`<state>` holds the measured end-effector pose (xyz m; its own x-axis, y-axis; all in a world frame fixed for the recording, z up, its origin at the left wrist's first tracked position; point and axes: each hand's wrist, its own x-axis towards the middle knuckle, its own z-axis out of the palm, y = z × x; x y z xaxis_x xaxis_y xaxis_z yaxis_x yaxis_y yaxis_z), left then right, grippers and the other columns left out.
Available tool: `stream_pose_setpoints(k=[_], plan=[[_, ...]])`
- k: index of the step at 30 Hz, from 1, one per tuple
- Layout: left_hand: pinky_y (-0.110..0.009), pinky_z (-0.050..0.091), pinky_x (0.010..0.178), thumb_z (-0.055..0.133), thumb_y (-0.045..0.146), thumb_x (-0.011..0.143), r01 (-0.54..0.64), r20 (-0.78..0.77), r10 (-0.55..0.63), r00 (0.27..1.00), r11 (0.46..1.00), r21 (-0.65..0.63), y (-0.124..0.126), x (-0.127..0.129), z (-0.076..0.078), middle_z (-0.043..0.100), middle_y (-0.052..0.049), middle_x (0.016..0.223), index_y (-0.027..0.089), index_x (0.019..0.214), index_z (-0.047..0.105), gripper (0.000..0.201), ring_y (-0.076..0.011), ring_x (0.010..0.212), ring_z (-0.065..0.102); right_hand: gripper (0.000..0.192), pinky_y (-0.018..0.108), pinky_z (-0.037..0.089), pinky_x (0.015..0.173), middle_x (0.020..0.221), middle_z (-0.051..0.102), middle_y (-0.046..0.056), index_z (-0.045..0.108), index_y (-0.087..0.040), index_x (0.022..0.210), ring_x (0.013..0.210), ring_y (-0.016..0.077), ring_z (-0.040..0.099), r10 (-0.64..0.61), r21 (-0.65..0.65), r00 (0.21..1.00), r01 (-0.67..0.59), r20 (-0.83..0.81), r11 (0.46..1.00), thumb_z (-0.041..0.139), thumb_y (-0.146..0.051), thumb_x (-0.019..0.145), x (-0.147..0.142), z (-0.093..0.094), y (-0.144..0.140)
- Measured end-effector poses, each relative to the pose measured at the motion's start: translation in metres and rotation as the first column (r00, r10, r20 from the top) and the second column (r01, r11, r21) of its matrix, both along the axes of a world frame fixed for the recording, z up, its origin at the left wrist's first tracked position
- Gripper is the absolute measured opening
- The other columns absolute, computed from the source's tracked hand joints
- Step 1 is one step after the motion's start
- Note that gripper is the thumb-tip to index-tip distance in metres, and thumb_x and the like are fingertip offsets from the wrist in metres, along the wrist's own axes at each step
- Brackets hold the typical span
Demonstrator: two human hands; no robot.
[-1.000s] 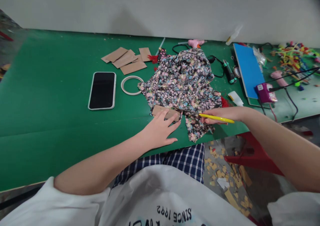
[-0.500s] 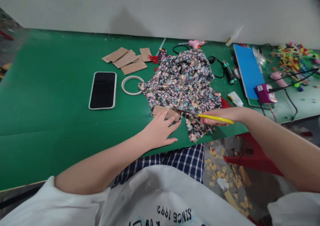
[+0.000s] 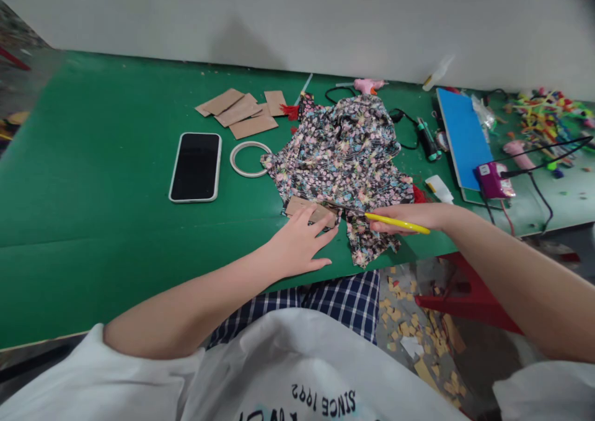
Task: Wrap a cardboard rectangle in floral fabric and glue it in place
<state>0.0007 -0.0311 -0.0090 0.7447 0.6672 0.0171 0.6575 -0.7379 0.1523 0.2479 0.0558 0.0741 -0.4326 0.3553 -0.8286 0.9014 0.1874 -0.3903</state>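
Floral fabric (image 3: 341,154): crumpled heap on green table (image 3: 102,179), its near flap hanging close to the table's front edge. Cardboard piece (image 3: 310,211): lies on the fabric's near edge, pinned flat under spread fingertips of left hand (image 3: 297,244). Yellow-handled scissors (image 3: 372,215): gripped in closed right hand (image 3: 409,216), blades reaching toward the cardboard, just beyond the left fingertips. Phone (image 3: 196,167), white ring (image 3: 248,159): farther out, left of the fingers, broad bare green around them. Cardboard stack (image 3: 242,111): far side.

Black floral fabric (image 3: 344,154), yellow-handled scissors (image 3: 395,222), brown cardboard (image 3: 309,211), green table (image 3: 106,160), possibly white ring (image 3: 248,159)
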Motion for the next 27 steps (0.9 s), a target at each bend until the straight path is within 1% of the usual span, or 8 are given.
stream_pose_setpoints(k=[5, 10, 13, 15, 17, 19, 22, 27], plan=[[-0.053, 0.026, 0.102, 0.039, 0.059, 0.085, -0.002, 0.005, 0.002, 1.000, 1.000, 0.002, -0.001, 0.000, 0.001, 0.036, -0.009, 0.143, 0.022, 0.138, 0.036, 0.065, -0.0414, 0.127, 0.029, 0.056, 0.027, 0.038, 0.061, 0.085, 0.058, 0.006, 0.055, -0.019, 0.097, 0.071, 0.0169, 0.050, 0.007, 0.104, 0.999, -0.011, 0.042, 0.995, 0.039, -0.069, 0.077, -0.005, -0.003, 0.000], [-0.053, 0.026, 0.101, 0.040, 0.059, 0.085, -0.006, 0.009, 0.006, 1.000, 1.000, -0.006, -0.002, 0.000, 0.001, 0.036, -0.009, 0.143, 0.022, 0.138, 0.036, 0.064, -0.0407, 0.127, 0.029, 0.058, 0.028, 0.040, 0.061, 0.097, 0.064, 0.010, 0.054, -0.021, 0.100, 0.081, 0.0246, 0.060, 0.043, 0.234, 0.986, -0.081, 0.164, 0.969, 0.039, -0.070, 0.075, -0.007, -0.009, -0.007], [-0.054, 0.026, 0.101, 0.039, 0.059, 0.086, -0.008, 0.010, 0.008, 1.000, 1.000, -0.011, -0.002, 0.000, 0.001, 0.036, -0.008, 0.143, 0.022, 0.138, 0.036, 0.065, -0.0415, 0.128, 0.028, 0.059, 0.029, 0.039, 0.057, 0.096, 0.066, 0.014, 0.049, -0.018, 0.108, 0.079, 0.0278, 0.062, 0.082, 0.367, 0.955, -0.187, 0.283, 0.911, 0.037, -0.067, 0.078, -0.007, -0.013, -0.013], [-0.054, 0.026, 0.102, 0.039, 0.059, 0.086, -0.007, 0.012, 0.008, 1.000, 1.000, -0.009, -0.001, 0.000, 0.002, 0.036, -0.008, 0.143, 0.022, 0.138, 0.037, 0.064, -0.0419, 0.128, 0.027, 0.057, 0.029, 0.036, 0.053, 0.089, 0.067, 0.015, 0.045, -0.016, 0.113, 0.073, 0.0292, 0.063, 0.106, 0.451, 0.926, -0.274, 0.362, 0.850, 0.035, -0.062, 0.081, -0.008, -0.016, -0.018], [-0.053, 0.026, 0.102, 0.040, 0.059, 0.085, -0.008, 0.014, 0.008, 1.000, 1.000, -0.004, -0.001, 0.000, 0.002, 0.036, -0.008, 0.143, 0.022, 0.138, 0.038, 0.064, -0.0416, 0.127, 0.028, 0.054, 0.029, 0.033, 0.049, 0.079, 0.068, 0.014, 0.043, -0.014, 0.115, 0.067, 0.0296, 0.064, 0.126, 0.491, 0.902, -0.337, 0.413, 0.803, 0.033, -0.056, 0.084, -0.008, -0.017, -0.024], [-0.053, 0.026, 0.102, 0.041, 0.059, 0.085, -0.008, 0.017, 0.008, 1.000, 1.000, 0.004, -0.001, 0.000, 0.001, 0.037, -0.009, 0.143, 0.022, 0.138, 0.038, 0.065, -0.0407, 0.127, 0.029, 0.050, 0.028, 0.031, 0.048, 0.076, 0.068, 0.013, 0.042, -0.013, 0.114, 0.066, 0.0291, 0.064, 0.134, 0.513, 0.896, -0.359, 0.423, 0.779, 0.034, -0.053, 0.085, -0.009, -0.019, -0.029], [-0.053, 0.026, 0.102, 0.041, 0.059, 0.085, -0.008, 0.018, 0.008, 1.000, 1.000, 0.015, -0.001, 0.001, 0.000, 0.036, -0.009, 0.144, 0.022, 0.138, 0.037, 0.065, -0.0395, 0.128, 0.029, 0.047, 0.027, 0.031, 0.048, 0.080, 0.068, 0.012, 0.043, -0.014, 0.112, 0.070, 0.0286, 0.066, 0.125, 0.559, 0.900, -0.363, 0.419, 0.746, 0.034, -0.052, 0.086, -0.011, -0.022, -0.036], [-0.053, 0.027, 0.102, 0.041, 0.059, 0.084, -0.010, 0.015, 0.009, 1.000, 1.000, 0.016, -0.001, 0.001, 0.001, 0.036, -0.009, 0.143, 0.021, 0.136, 0.039, 0.065, -0.0409, 0.127, 0.029, 0.052, 0.027, 0.034, 0.052, 0.078, 0.068, 0.014, 0.041, -0.013, 0.115, 0.073, 0.0291, 0.066, 0.099, 0.608, 0.892, -0.378, 0.441, 0.698, 0.031, -0.056, 0.086, -0.012, -0.028, -0.042]])
